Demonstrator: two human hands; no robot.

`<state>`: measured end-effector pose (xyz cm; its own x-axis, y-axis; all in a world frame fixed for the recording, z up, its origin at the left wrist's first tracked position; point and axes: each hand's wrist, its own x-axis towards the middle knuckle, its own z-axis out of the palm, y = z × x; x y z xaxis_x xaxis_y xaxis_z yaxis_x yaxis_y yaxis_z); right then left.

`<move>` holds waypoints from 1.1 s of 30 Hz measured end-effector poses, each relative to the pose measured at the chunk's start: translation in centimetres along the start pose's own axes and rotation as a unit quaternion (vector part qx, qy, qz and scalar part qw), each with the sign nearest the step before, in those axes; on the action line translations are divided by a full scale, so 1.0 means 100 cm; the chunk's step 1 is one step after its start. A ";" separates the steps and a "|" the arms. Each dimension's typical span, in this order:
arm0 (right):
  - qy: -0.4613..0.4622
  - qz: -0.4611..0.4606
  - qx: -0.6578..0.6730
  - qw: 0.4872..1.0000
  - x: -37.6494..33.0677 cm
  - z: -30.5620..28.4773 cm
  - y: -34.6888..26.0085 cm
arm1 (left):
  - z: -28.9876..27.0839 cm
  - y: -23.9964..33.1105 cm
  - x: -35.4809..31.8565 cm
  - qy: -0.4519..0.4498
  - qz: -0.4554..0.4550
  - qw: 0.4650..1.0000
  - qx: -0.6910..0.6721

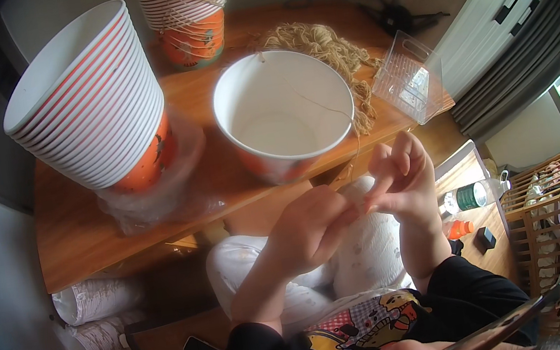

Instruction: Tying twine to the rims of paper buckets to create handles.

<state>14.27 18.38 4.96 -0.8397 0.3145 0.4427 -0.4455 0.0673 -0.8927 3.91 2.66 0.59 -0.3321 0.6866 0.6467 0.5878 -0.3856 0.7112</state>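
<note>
A white paper bucket [283, 115] with an orange printed outside stands open at the front edge of the wooden table [86, 233]. A thin tan string [328, 111] runs from its far rim over the near rim and down to my hands. My left hand [310, 228] and my right hand [403, 178] meet just below the table edge, over my lap, with fingertips pinched together on the string. The right hand's other fingers are raised.
A tilted stack of nested buckets [92, 102] sits on clear plastic wrap at the left. Another stack tied with string [187, 11] stands at the back. A bundle of tan twine [326, 48] and a clear plastic box [410, 79] lie to the right. Bottles [475, 195] and cup stacks [92, 301] are on the floor.
</note>
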 end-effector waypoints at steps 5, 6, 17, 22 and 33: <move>-0.006 0.037 -0.022 0.999 0.003 0.009 -0.005 | -0.004 0.003 0.000 0.091 -0.040 0.995 -0.006; -0.008 -0.041 -0.127 0.991 0.005 0.009 -0.003 | -0.003 0.004 0.000 0.148 -0.061 0.986 -0.035; 0.001 -0.133 -0.300 0.945 0.006 0.014 -0.003 | 0.000 -0.011 0.001 0.241 -0.007 0.942 0.232; 0.005 -0.129 -0.290 0.948 0.006 0.014 -0.001 | -0.001 -0.011 0.000 0.239 -0.020 0.939 0.246; -0.044 -0.191 -0.308 0.931 0.015 0.009 -0.002 | 0.004 -0.015 0.003 0.244 -0.034 0.933 0.262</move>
<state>12.81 18.03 5.94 -0.6904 0.0789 0.7191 -0.4776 0.6969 -0.5350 3.26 3.70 -0.44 -0.6040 0.2862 0.7438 0.7899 0.0907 0.6065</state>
